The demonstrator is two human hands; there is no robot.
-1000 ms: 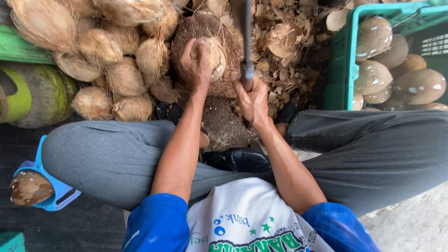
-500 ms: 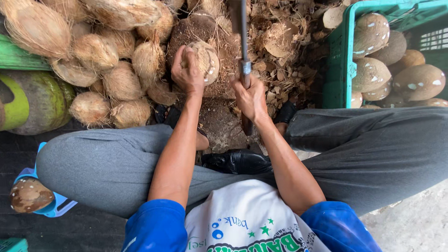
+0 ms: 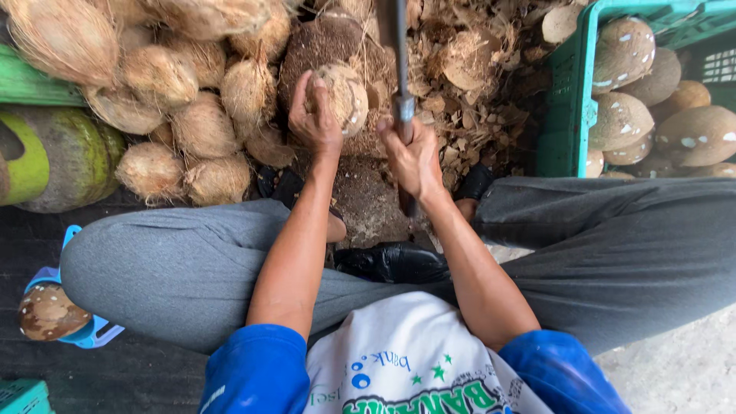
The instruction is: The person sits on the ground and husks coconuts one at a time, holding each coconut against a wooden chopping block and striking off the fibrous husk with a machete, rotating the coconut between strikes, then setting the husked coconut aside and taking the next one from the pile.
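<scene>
Right now the small husked coconut (image 3: 341, 96) sits in my left hand (image 3: 314, 123). My fingers wrap over its left side and hold it tight against a bigger brown coconut (image 3: 322, 46) behind it. Just to its right stands the metal blade (image 3: 400, 69), going straight up and out of the top of the view. My right hand (image 3: 414, 157) has its grip shut around the blade's handle, very near the coconut but not touching it.

To the left is a pile of hairy coconuts (image 3: 184, 100), packed close, so that side is tight. Past them lie a green plank (image 3: 34, 84) and a big green coconut (image 3: 54, 157). To the right and behind the blade is a heap of dry husk bits (image 3: 475, 84). Next comes the wall of a green crate (image 3: 567, 100), full of smooth peeled coconuts (image 3: 652, 100).

Below my hands are my grey trouser legs (image 3: 169, 268) and a black shoe (image 3: 391, 262). By my left knee, one peeled coconut (image 3: 47, 310) rests in a blue holder (image 3: 84, 333).
</scene>
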